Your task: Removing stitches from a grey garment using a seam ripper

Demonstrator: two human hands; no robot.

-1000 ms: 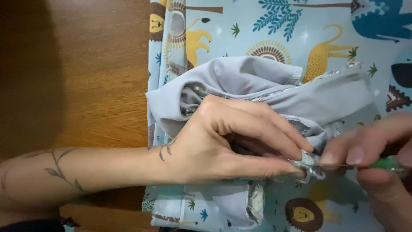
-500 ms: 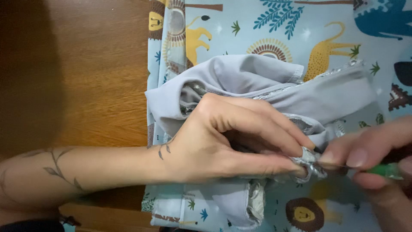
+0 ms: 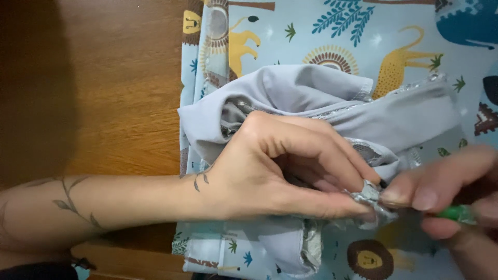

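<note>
Pinching a folded seam of the grey garment [image 3: 332,103], my left hand [image 3: 280,171] is resting its fingers closed on the cloth. My right hand [image 3: 446,207] is gripping a green-handled tool [image 3: 456,213] just beside that seam. I am working over the animal-print cloth [image 3: 363,31], at the wooden counter's [image 3: 119,93] right side.

close head view, straight down

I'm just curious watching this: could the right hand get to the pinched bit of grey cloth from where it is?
Probably yes. The right hand, holding a green tool, is already right beside the grey cloth's bunched edge, which the left hand pinches; nothing lies between them.
</note>
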